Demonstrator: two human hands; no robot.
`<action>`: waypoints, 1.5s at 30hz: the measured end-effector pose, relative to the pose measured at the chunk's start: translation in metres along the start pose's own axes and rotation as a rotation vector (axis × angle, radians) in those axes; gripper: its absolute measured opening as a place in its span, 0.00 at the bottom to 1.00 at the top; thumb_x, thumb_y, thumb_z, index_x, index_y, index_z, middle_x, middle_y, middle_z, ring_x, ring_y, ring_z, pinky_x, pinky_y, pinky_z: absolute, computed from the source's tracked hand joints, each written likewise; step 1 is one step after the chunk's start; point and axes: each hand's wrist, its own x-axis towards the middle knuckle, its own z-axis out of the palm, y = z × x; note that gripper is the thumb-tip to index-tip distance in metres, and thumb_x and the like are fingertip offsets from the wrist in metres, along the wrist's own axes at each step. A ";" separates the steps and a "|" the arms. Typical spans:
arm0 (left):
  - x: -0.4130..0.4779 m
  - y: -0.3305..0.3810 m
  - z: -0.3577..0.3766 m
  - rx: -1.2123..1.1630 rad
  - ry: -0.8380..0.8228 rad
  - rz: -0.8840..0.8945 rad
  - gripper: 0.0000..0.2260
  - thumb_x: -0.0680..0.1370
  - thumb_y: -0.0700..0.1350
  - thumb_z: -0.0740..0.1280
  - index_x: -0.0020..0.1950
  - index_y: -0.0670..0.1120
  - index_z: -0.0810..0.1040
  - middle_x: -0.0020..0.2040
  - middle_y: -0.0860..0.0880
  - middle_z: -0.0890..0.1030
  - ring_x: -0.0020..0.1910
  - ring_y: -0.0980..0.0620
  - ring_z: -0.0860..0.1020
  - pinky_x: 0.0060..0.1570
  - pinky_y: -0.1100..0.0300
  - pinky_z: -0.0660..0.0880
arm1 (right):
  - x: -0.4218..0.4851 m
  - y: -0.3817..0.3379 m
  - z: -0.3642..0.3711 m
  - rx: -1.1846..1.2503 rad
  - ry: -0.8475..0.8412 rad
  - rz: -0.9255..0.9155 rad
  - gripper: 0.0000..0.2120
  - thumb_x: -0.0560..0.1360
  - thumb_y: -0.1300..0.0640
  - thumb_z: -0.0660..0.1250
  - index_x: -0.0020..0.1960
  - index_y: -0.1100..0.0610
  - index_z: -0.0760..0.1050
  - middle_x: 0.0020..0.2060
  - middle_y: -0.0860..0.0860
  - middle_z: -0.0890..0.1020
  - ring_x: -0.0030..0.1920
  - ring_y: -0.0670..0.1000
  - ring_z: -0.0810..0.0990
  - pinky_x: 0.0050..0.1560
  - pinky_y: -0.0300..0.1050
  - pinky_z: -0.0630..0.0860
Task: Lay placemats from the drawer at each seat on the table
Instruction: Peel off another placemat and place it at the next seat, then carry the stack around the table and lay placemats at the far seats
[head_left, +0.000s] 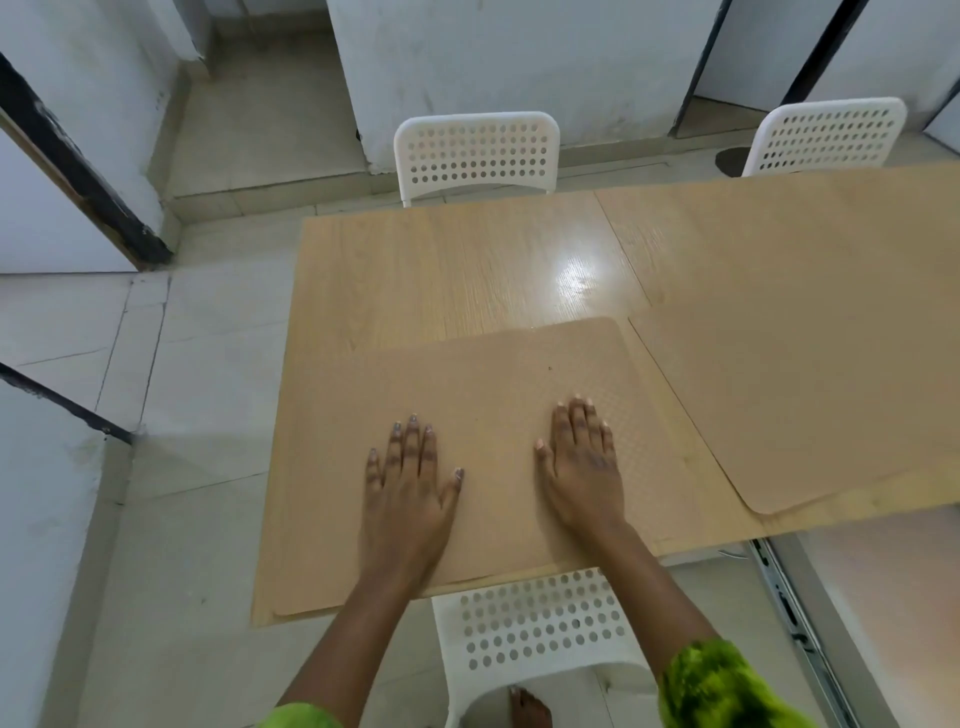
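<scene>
A tan placemat (498, 374) lies flat at the near seat on the light wooden table (415, 270). My left hand (408, 478) rests palm down on its left half, fingers spread. On the mat's right half my right hand (584, 462) also presses flat, fingers together. Neither hand grips anything. A second tan placemat (789, 395) lies to the right at the neighbouring near seat, slightly angled. A third placemat (779, 228) covers the far right of the table.
A white perforated chair (540, 623) stands right below me at the near edge. Two more white chairs (478, 150) (826, 135) stand at the far side. An open drawer with a metal rail (789, 608) sits at the lower right. Tiled floor lies to the left.
</scene>
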 end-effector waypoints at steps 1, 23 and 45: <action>0.001 -0.006 0.000 -0.002 -0.001 -0.005 0.32 0.77 0.61 0.41 0.77 0.46 0.52 0.79 0.47 0.52 0.78 0.50 0.50 0.74 0.51 0.43 | 0.001 0.007 -0.003 -0.002 -0.004 0.021 0.32 0.78 0.43 0.37 0.77 0.58 0.44 0.78 0.55 0.46 0.78 0.52 0.43 0.75 0.47 0.39; 0.025 0.071 -0.048 -0.211 -0.113 0.041 0.28 0.81 0.57 0.48 0.77 0.43 0.51 0.79 0.46 0.49 0.78 0.47 0.44 0.75 0.52 0.43 | -0.005 0.069 -0.057 0.218 0.056 0.186 0.25 0.81 0.54 0.52 0.76 0.58 0.53 0.77 0.56 0.53 0.77 0.54 0.47 0.76 0.50 0.45; 0.038 0.280 -0.043 -1.102 -0.670 -0.216 0.09 0.79 0.37 0.57 0.39 0.41 0.71 0.37 0.44 0.75 0.32 0.50 0.73 0.33 0.62 0.70 | -0.032 0.194 -0.112 0.069 -0.216 0.172 0.14 0.76 0.53 0.64 0.50 0.63 0.79 0.51 0.57 0.81 0.53 0.57 0.79 0.48 0.46 0.71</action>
